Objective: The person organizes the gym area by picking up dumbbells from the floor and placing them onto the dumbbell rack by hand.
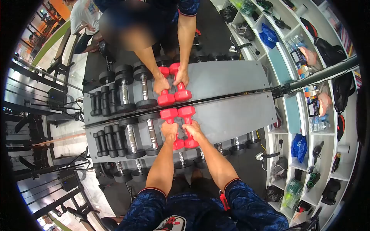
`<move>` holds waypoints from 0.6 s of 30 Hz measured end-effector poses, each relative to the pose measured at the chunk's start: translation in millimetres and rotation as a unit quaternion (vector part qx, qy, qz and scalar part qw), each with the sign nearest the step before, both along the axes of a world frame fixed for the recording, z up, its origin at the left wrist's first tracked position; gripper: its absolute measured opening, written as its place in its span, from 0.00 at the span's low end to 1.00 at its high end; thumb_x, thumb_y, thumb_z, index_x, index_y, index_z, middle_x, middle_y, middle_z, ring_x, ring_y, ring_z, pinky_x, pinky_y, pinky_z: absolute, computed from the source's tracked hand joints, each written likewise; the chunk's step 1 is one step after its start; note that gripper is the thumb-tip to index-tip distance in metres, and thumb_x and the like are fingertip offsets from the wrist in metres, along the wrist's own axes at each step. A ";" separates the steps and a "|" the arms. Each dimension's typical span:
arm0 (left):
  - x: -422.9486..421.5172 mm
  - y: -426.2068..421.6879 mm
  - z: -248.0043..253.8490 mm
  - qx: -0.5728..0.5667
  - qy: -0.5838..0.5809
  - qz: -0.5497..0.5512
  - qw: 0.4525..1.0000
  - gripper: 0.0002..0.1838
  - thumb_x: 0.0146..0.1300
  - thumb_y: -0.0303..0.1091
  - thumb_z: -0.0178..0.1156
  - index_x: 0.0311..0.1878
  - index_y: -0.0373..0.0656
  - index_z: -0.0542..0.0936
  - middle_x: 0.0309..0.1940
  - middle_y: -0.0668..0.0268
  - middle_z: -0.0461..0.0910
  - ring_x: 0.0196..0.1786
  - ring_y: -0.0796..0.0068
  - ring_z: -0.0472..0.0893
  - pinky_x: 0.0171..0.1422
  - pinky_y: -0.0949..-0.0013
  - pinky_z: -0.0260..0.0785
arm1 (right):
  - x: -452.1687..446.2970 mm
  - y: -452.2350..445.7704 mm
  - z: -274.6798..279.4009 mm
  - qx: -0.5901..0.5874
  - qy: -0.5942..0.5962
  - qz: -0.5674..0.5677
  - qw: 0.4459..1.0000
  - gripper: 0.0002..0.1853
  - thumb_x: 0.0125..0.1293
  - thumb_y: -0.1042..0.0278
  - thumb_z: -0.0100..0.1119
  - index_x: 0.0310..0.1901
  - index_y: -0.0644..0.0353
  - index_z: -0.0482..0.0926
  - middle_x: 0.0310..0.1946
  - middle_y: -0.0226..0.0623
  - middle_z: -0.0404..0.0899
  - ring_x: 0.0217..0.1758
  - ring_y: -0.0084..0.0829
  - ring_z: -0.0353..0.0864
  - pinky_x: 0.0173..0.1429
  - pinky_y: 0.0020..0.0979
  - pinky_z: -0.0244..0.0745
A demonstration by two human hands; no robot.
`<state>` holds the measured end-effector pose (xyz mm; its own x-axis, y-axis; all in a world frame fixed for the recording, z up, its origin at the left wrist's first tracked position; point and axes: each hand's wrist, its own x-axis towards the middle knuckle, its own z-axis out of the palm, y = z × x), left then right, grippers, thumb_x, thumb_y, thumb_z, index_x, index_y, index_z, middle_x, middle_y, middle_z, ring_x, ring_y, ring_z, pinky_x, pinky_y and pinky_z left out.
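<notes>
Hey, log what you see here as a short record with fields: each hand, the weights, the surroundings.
Left hand: closed around the left red dumbbell
Right hand: closed around the right red dumbbell
Red weights: side by side above the grey shelf; resting or lifted unclear
Left of them: chrome-handled dumbbells, then black-handled dumbbells
Ahead: mirror reflecting the person
Far right: blue bag in a white cubby
</notes>
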<state>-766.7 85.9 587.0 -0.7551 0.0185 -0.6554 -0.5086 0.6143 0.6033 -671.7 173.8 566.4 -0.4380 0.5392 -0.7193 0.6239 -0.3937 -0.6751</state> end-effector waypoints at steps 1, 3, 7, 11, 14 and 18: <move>0.2 -1.3 -0.9 0.004 0.000 0.001 1.000 0.07 0.43 0.24 0.58 0.29 0.37 0.79 0.21 0.55 0.81 0.20 0.62 0.81 0.20 0.60 0.72 | 0.0 -1.4 0.9 0.004 0.008 -0.004 1.000 0.10 0.48 0.69 0.69 0.31 0.61 0.79 0.21 0.37 0.80 0.20 0.28 0.78 0.25 0.33 0.74; -0.1 -0.4 0.9 0.010 0.002 -0.005 1.000 0.06 0.44 0.25 0.57 0.28 0.37 0.79 0.22 0.54 0.81 0.20 0.62 0.82 0.20 0.60 0.72 | 5.4 -4.1 7.2 0.012 0.025 -0.018 0.999 0.09 0.49 0.70 0.68 0.29 0.61 0.78 0.20 0.36 0.79 0.20 0.28 0.78 0.24 0.32 0.73; 4.5 3.1 8.4 0.001 0.015 -0.002 1.000 0.04 0.47 0.25 0.55 0.26 0.38 0.78 0.18 0.58 0.79 0.17 0.66 0.79 0.17 0.62 0.70 | 49.4 -21.6 48.0 -0.035 0.038 -0.027 0.998 0.09 0.50 0.69 0.67 0.26 0.60 0.75 0.18 0.33 0.76 0.17 0.25 0.75 0.21 0.31 0.70; 5.0 1.0 21.7 0.034 0.006 0.001 0.999 0.04 0.48 0.24 0.53 0.28 0.39 0.77 0.17 0.60 0.76 0.14 0.68 0.76 0.14 0.63 0.67 | 124.0 -50.5 76.5 0.004 0.006 0.011 1.000 0.07 0.50 0.69 0.63 0.26 0.61 0.75 0.17 0.33 0.76 0.17 0.25 0.75 0.23 0.30 0.69; 2.6 -1.6 2.9 0.049 -0.010 0.000 0.999 0.04 0.48 0.24 0.54 0.29 0.40 0.75 0.17 0.61 0.74 0.13 0.68 0.74 0.13 0.64 0.65 | 198.6 -82.4 90.7 0.108 -0.084 0.066 0.988 0.13 0.46 0.65 0.66 0.32 0.61 0.78 0.22 0.38 0.80 0.24 0.29 0.80 0.32 0.33 0.75; 2.4 -5.0 -5.9 0.111 -0.025 0.002 0.994 0.03 0.48 0.23 0.54 0.28 0.40 0.74 0.15 0.62 0.72 0.12 0.69 0.71 0.12 0.64 0.64 | 302.2 -141.6 120.3 0.147 -0.180 0.046 0.971 0.22 0.42 0.60 0.68 0.40 0.60 0.81 0.34 0.45 0.83 0.40 0.41 0.83 0.48 0.39 0.75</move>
